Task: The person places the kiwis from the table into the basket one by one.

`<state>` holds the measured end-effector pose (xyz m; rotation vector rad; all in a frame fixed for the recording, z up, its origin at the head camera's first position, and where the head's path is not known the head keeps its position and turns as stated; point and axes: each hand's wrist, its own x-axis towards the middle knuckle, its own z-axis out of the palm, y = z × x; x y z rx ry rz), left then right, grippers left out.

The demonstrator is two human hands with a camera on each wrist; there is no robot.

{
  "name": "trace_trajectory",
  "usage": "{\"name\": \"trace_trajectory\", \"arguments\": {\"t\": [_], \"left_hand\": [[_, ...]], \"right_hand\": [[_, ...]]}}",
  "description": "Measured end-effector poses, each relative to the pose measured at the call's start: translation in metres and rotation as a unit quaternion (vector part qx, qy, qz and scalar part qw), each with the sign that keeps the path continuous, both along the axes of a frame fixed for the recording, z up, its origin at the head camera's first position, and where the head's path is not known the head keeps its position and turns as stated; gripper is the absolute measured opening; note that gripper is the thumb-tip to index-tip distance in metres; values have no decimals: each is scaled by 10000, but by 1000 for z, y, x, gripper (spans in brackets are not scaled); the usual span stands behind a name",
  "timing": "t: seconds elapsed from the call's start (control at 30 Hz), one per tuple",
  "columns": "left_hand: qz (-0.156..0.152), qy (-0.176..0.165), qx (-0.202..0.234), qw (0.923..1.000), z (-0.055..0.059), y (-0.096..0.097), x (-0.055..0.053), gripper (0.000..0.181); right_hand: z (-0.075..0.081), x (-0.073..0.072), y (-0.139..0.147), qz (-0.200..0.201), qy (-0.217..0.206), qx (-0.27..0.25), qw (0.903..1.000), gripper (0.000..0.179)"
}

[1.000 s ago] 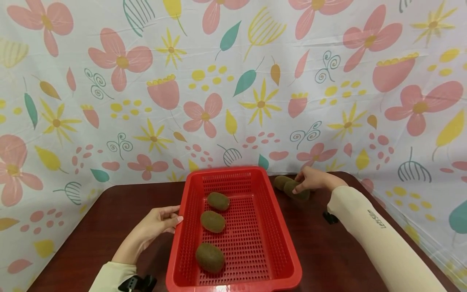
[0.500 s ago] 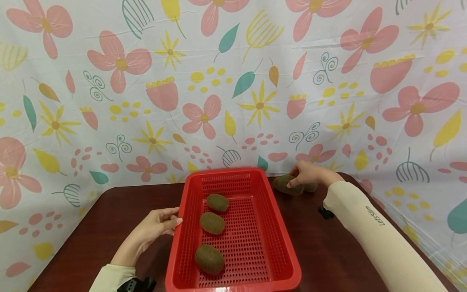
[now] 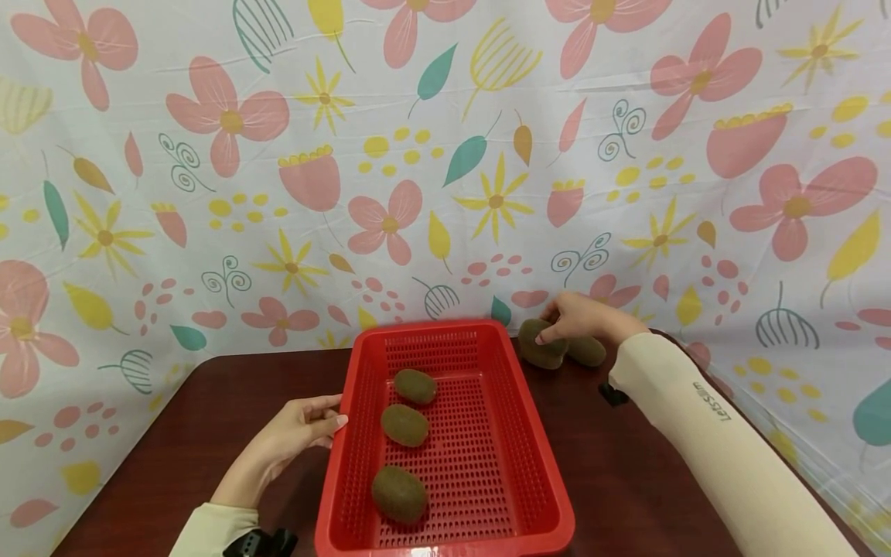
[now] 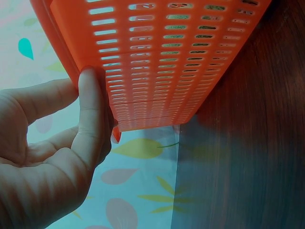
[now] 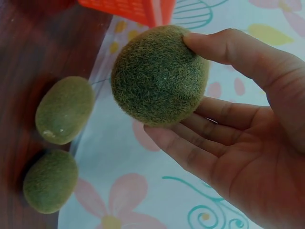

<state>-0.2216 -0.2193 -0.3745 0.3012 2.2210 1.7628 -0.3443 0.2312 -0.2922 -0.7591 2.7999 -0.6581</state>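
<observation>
Holding one fuzzy brown fruit, the held kiwi [image 5: 159,78]: right hand [image 3: 590,319], thumb on one side, fingers curved against the other, spread only as wide as the fruit.

Position: far right part of the table [image 3: 626,472], outside the red basket [image 3: 517,433], just beside the far end of its right wall. From the fingertips, the basket's floor lies leftward and toward the person, the right rim between.

Long axis: direction uncertain; outline nearly round in the right wrist view. Contact with the table beneath: cannot tell.

Nearer hand: the right; the other is across the basket's width.

Left hand [image 3: 302,425]: at the left rim, thumb and fingers bent lightly on its edge, no fruit held.

Basket contents, three: far kiwi [image 3: 415,386], middle kiwi [image 3: 404,425], near kiwi [image 3: 400,494], in a row along the left side of the floor.

Loose on the table, two in the right wrist view, close together: upper loose kiwi [image 5: 65,110], lower loose kiwi [image 5: 51,181]. The head view plainly shows just one, right of the held fruit.

Backdrop: floral cloth [image 3: 418,271].
</observation>
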Motion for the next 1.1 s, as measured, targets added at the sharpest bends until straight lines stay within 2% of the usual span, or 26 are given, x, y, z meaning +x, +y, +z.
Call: {"name": "trace_trajectory", "arguments": {"t": [0.17, 0.37, 0.47, 0.73, 1.1], "left_hand": [[-23, 25, 4, 10000, -1, -1, 0, 62], [-56, 56, 1, 10000, -3, -2, 0, 62], [-70, 65, 8, 10000, -2, -1, 0, 62], [-43, 24, -39, 10000, 0, 0, 0, 62], [5, 25, -66, 10000, 0, 0, 0, 62]], "right_hand": [[7, 1, -7, -37, -80, 30, 10000, 43], [17, 2, -20, 165, 23, -35, 9999, 18], [21, 2, -28, 235, 148, -100, 9996, 15], [27, 0, -51, 238, 318, -22, 9992, 35], [25, -3, -82, 253, 226, 122, 9994, 40]]}}
